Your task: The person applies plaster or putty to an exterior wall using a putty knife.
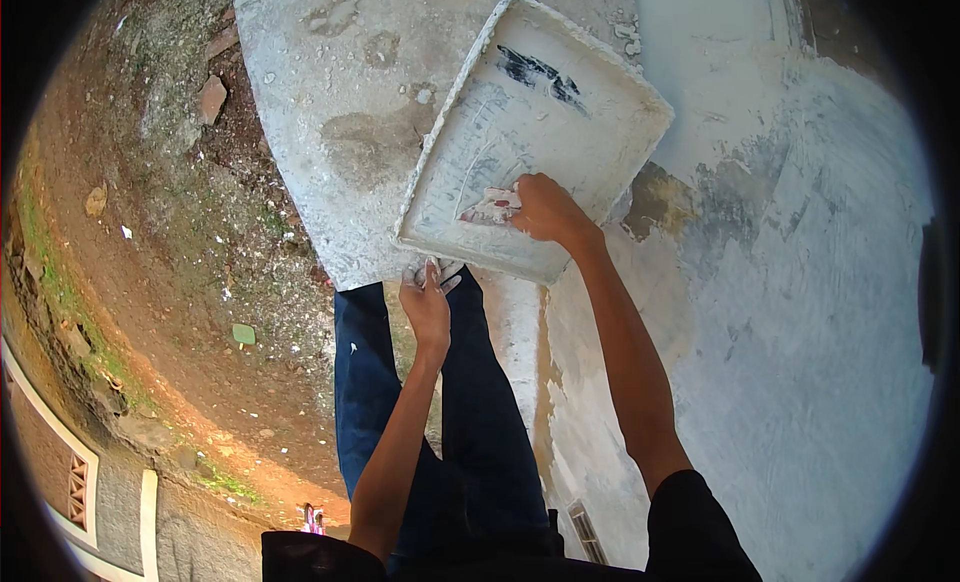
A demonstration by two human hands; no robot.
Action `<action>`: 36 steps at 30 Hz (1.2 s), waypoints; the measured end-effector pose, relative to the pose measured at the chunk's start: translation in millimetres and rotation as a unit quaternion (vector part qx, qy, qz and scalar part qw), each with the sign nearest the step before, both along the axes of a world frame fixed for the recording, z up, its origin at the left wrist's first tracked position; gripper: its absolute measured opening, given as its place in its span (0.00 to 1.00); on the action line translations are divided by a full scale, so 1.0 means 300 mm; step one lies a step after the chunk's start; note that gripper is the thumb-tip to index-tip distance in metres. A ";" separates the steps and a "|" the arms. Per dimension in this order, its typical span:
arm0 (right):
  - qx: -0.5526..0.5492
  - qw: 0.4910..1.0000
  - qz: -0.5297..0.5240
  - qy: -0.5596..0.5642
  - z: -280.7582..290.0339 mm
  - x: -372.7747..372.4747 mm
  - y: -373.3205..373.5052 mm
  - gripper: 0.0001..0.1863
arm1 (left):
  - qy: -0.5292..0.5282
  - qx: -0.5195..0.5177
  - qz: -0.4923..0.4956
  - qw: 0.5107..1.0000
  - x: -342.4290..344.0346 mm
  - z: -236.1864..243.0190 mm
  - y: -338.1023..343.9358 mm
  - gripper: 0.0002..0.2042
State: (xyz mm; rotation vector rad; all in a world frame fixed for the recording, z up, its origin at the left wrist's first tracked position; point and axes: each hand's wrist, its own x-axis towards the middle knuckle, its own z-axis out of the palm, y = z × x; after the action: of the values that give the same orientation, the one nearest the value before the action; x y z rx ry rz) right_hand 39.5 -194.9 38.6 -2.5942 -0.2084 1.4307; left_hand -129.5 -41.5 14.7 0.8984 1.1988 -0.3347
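Note:
A large rectangular tray (pixel 600 147), its inside and rim caked with wet white plaster, lies slanted in front of me. My right hand (pixel 548 208) is inside it, fingers closed round a small flat scraper (pixel 488 207). Plaster covers most of that scraper, with reddish patches showing through; its handle is hidden in my fist. At the tray's near edge, my left hand (pixel 428 304) grips from below, its fingers bent and smeared white. Dark streaks (pixel 540 77) show through the plaster at the tray's far end.
A pale wall with patchy plaster (pixel 780 312) rises along my right. Beneath the tray is a rough concrete slab (pixel 330 122) with damp stains. On the left lies bare soil (pixel 190 282) with stones, a broken tile piece (pixel 212 99) and a small green scrap (pixel 243 334).

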 end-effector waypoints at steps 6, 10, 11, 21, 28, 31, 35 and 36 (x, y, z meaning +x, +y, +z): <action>0.009 0.996 -0.081 0.028 0.017 0.055 -0.060 0.25 | -0.008 -0.026 -0.021 0.999 -0.019 0.009 -0.023 0.14; 0.008 0.994 -0.111 0.003 -0.007 0.062 -0.114 0.29 | -0.011 -0.004 0.007 1.000 0.001 0.029 -0.055 0.13; 0.006 0.992 -0.127 -0.018 0.004 0.066 -0.106 0.30 | -0.005 0.004 0.014 1.000 0.002 0.035 -0.058 0.11; 0.049 0.997 -0.053 -0.013 -0.020 0.014 -0.023 0.23 | -0.026 0.020 -0.004 0.999 0.002 0.012 -0.058 0.10; 0.050 0.998 0.005 -0.024 -0.044 -0.103 0.001 0.17 | -0.032 0.035 -0.012 0.999 -0.004 0.004 -0.058 0.11; 0.052 0.998 -0.031 0.007 -0.033 -0.109 -0.005 0.16 | -0.035 0.038 -0.008 0.999 0.004 0.006 -0.065 0.11; 0.055 0.998 -0.019 0.021 -0.052 -0.122 -0.002 0.16 | -0.031 0.065 -0.026 0.997 -0.014 -0.029 -0.053 0.12; 0.053 0.998 -0.007 0.023 -0.057 -0.120 0.002 0.17 | -0.031 0.066 -0.025 0.997 -0.032 -0.051 -0.047 0.12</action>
State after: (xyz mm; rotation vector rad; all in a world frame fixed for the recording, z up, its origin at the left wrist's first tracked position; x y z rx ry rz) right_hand 3.6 -194.2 21.4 -2.4710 -0.2521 1.4330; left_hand -139.2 -55.7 -0.6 1.0475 1.1522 -0.2684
